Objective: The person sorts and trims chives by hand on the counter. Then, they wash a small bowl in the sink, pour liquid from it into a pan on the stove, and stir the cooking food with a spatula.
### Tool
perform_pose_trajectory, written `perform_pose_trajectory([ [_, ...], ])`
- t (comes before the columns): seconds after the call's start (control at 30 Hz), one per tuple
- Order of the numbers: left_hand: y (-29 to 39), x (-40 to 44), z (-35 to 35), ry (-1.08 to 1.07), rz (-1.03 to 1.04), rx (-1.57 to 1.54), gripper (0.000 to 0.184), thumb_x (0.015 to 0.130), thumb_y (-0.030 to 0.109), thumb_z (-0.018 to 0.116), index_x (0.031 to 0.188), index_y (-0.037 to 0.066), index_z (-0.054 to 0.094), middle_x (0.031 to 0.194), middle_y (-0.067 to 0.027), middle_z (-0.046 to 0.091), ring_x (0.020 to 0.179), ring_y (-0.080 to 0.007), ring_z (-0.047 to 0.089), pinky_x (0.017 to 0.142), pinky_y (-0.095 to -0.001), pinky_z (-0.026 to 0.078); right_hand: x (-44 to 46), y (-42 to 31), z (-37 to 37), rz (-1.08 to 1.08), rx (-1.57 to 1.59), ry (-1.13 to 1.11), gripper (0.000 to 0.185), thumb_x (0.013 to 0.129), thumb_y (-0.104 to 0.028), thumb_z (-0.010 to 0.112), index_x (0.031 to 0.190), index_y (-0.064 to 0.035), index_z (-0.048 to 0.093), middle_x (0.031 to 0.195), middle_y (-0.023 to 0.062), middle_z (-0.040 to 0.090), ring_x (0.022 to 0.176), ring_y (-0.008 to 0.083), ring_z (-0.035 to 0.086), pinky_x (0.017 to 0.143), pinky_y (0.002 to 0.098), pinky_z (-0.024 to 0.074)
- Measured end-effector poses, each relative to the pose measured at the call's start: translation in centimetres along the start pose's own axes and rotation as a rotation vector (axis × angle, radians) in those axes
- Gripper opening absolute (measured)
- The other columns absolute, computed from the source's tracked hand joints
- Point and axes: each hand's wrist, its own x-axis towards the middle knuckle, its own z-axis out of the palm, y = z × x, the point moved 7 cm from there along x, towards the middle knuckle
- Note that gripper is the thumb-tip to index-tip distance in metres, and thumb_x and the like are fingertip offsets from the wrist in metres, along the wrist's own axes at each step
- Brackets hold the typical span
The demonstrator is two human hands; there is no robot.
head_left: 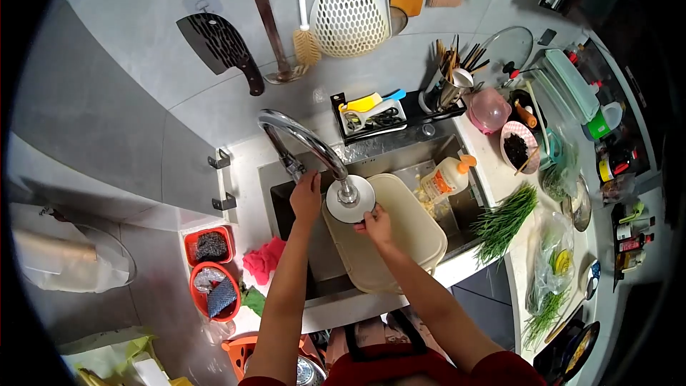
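A small round white dish (362,190) sits beneath the chrome faucet (312,139), over the sink; whether it is a bowl or a plate I cannot tell. My right hand (376,227) grips its lower right rim, fingers closed. At the base of the faucet, my left hand (306,196) is closed at the faucet handle (295,169), its fingertips partly hidden. Below the dish, a large cream plastic basin (386,261) rests in the steel sink (329,282).
Right of the basin stands a soap bottle (444,180) with an orange pump. Green chives (506,221) hang over the counter's edge. A pink cloth (264,260) and red baskets (233,243) lie left. A cleaver (221,46) and other utensils hang on the wall.
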Motion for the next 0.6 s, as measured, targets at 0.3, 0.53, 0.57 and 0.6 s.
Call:
perform_pose_trajectory([
  [0.3,-0.3,0.3,0.0,0.024,0.011,0.037,0.026,0.085,0.03,0.05,0.094,0.01,0.063,0.09,-0.0117,0.062,0.075,-0.0296,0.059,0.062,-0.0357,0.047,-0.1,0.9,-0.9,-0.021,0.018,0.002,0.039,0.083,-0.001,0.041,0.121,0.0019,0.035,0.082,0.0167,0.059,0.053,0.0242,0.062,0.045,0.0316,0.053],
  [0.53,0.3,0.7,-0.4,0.088,0.061,0.211,0.019,0.082,0.032,0.052,0.084,0.016,0.064,0.077,-0.0089,0.061,0.067,-0.0288,0.059,0.054,-0.0363,0.044,-0.6,1.1,-0.9,-0.026,0.011,-0.018,0.036,0.084,-0.002,0.043,0.119,0.0032,0.036,0.08,0.0166,0.058,0.054,0.0231,0.062,0.046,0.031,0.0529],
  [0.57,-0.3,1.3,0.0,0.038,0.009,0.282,0.02,0.083,0.033,0.052,0.083,0.017,0.064,0.075,-0.0091,0.061,0.066,-0.0294,0.058,0.054,-0.0372,0.044,-0.8,1.2,-1.2,-0.023,0.006,-0.029,0.036,0.084,-0.002,0.043,0.119,0.0032,0.036,0.08,0.0165,0.058,0.055,0.0229,0.062,0.047,0.0309,0.053],
  [0.6,-1.1,2.1,0.4,-0.013,-0.042,0.35,0.02,0.083,0.034,0.051,0.082,0.018,0.064,0.074,-0.0092,0.061,0.065,-0.0301,0.058,0.053,-0.038,0.044,-1.0,1.3,-1.5,-0.023,0.012,-0.04,0.037,0.085,-0.003,0.042,0.12,0.0031,0.035,0.08,0.0164,0.058,0.056,0.0229,0.062,0.048,0.0307,0.0531],
])
